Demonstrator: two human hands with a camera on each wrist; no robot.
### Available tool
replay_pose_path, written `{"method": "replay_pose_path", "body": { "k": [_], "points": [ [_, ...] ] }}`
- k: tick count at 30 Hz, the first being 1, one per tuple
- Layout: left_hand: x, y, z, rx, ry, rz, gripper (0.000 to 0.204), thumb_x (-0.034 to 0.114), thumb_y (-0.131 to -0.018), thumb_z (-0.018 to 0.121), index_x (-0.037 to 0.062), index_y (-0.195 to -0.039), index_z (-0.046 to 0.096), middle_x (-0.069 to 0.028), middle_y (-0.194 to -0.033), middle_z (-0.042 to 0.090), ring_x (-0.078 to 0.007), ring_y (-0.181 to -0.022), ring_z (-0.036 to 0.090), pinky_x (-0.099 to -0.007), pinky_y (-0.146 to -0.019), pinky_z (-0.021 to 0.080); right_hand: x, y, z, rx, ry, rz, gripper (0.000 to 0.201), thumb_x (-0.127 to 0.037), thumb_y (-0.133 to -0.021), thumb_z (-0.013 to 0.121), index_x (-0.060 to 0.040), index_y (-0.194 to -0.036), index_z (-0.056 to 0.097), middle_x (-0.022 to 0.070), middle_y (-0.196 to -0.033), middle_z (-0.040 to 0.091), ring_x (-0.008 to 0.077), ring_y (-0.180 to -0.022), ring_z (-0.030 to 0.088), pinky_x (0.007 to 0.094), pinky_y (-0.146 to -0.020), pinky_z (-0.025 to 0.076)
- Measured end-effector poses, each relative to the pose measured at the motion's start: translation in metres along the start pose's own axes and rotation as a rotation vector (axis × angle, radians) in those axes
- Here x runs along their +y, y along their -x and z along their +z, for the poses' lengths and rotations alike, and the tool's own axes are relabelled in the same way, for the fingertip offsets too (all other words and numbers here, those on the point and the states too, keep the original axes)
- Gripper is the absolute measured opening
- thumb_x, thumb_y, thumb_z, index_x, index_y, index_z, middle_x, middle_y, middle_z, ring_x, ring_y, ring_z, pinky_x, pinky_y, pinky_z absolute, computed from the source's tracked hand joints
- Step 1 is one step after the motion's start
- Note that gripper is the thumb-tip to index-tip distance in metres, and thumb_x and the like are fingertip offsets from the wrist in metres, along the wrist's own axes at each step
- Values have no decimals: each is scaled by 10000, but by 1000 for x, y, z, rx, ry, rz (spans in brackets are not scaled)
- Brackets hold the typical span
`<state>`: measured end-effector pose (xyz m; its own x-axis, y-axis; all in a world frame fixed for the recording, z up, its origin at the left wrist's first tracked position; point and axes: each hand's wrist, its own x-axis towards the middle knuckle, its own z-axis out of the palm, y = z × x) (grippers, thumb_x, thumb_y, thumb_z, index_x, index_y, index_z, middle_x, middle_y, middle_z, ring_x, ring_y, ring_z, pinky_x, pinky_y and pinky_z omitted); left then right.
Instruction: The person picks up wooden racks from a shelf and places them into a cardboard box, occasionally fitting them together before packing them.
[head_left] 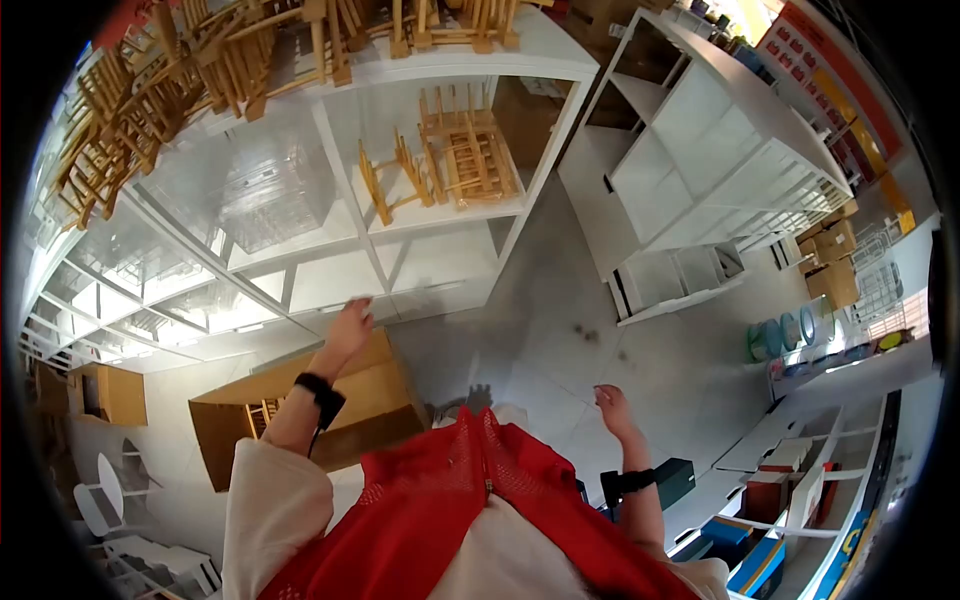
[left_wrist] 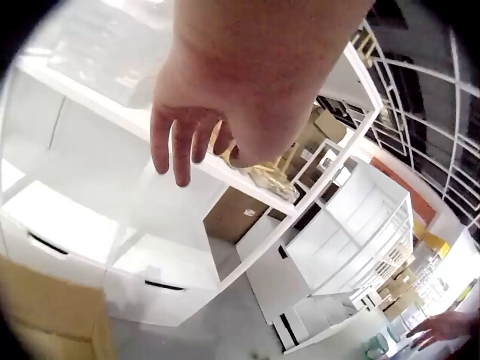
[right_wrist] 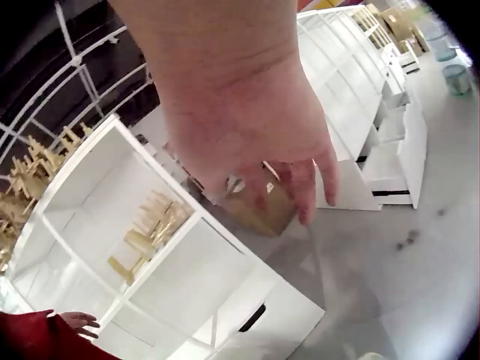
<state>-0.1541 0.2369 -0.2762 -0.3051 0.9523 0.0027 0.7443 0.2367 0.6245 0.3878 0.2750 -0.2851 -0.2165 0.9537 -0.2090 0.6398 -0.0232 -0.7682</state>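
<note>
In the head view the left hand [head_left: 350,328] is held out above a cardboard box [head_left: 230,400], in front of the white shelf unit [head_left: 440,290], touching nothing. The left wrist view shows that hand [left_wrist: 217,112] with its fingers loosely hanging and no object in them. My right hand [head_left: 615,408] hangs over the grey floor on the other side of the body; in the right wrist view the hand [right_wrist: 255,142] has relaxed, spread fingers and holds nothing. Small wooden racks [head_left: 478,160] stand in a compartment of the shelf unit, some in clear wrap.
Many wooden stands [head_left: 230,70] crowd the top of the shelf unit. A second white cabinet [head_left: 690,190] with pulled-out drawers [head_left: 680,285] stands at the right. Wooden pieces lie inside the cardboard box. Shelving with coloured boxes [head_left: 755,565] is at the lower right.
</note>
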Motion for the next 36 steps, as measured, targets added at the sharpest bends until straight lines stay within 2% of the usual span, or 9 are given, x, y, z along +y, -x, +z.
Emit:
{"method": "replay_pose_path", "body": {
  "k": [2, 7, 10, 14, 18, 22, 26, 29, 36],
  "points": [
    [74, -31, -21, 41, -231, 146, 343, 72, -758, 504, 50, -1100, 496, -123, -1166, 475, -311, -917, 539, -395, -790, 443, 24, -14, -23, -29, 5, 87, 336, -265, -876, 493, 6, -1070, 534, 133, -977, 562, 195, -769, 586, 301, -700, 465],
    [97, -145, 6, 360, -687, 385, 481, 38, -696, 527, 54, -1167, 432, -115, -1267, 369, -286, -1043, 473, -407, -879, 389, 38, -97, -73, -61, 52, 118, 369, -291, -879, 490, 25, -1065, 532, 128, -959, 572, 185, -776, 580, 290, -698, 462],
    [94, -200, 6, 570, -628, 182, 512, 7, -702, 509, 35, -1198, 383, -159, -1306, 293, -319, -1047, 469, -417, -862, 408, 25, -153, -87, -78, 79, 84, 360, -286, -874, 492, 33, -1032, 545, 152, -941, 576, 212, -814, 570, 317, -728, 445],
    [56, -245, 15, 336, -327, -301, 429, -12, -735, 486, 25, -1155, 407, -179, -1254, 307, -378, -830, 564, -420, -697, 491, 27, -223, -104, -169, -8, 72, 376, -307, -885, 479, 20, -1062, 534, 110, -928, 581, 170, -778, 566, 303, -713, 451],
    [63, -244, 8, 385, -241, -328, 311, 8, -701, 555, 60, -1001, 491, -134, -1121, 387, -374, -754, 570, -424, -674, 487, 13, -279, -117, -212, 168, -49, 346, -297, -890, 473, -1, -1056, 540, 85, -862, 584, 167, -758, 556, 299, -700, 442],
    [74, -228, 17, 355, -131, -419, 369, 17, -672, 595, 69, -1026, 505, -146, -1069, 439, -368, -904, 526, -429, -753, 459, -28, -321, -118, -300, 173, -53, 321, -273, -885, 476, -8, -1053, 544, 132, -923, 585, 229, -857, 554, 313, -753, 433],
    [53, -212, 39, 381, -71, -327, 454, -51, -664, 562, 84, -1093, 500, -170, -1063, 490, -367, -950, 511, -408, -777, 450, -16, -355, -104, -338, 124, -107, 309, -267, -880, 485, -15, -1046, 551, 159, -949, 596, 260, -887, 568, 321, -771, 437],
    [79, -193, 28, 428, -21, -288, 481, -88, -674, 520, 47, -1133, 475, -170, -1046, 497, -333, -876, 543, -380, -704, 472, -25, -368, -97, -405, 116, -166, 296, -274, -897, 464, -22, -1027, 548, 61, -787, 570, 155, -757, 525, 271, -701, 424],
    [136, -136, -9, 385, 297, -292, 474, -122, -700, 427, 12, -1154, 459, -184, -1072, 494, -288, -805, 597, -303, -644, 504, -76, -403, -73, -498, 198, -386, 258, -194, -887, 484, 17, -1029, 530, 86, -815, 574, 155, -752, 540, 283, -704, 434]
  ]
}}
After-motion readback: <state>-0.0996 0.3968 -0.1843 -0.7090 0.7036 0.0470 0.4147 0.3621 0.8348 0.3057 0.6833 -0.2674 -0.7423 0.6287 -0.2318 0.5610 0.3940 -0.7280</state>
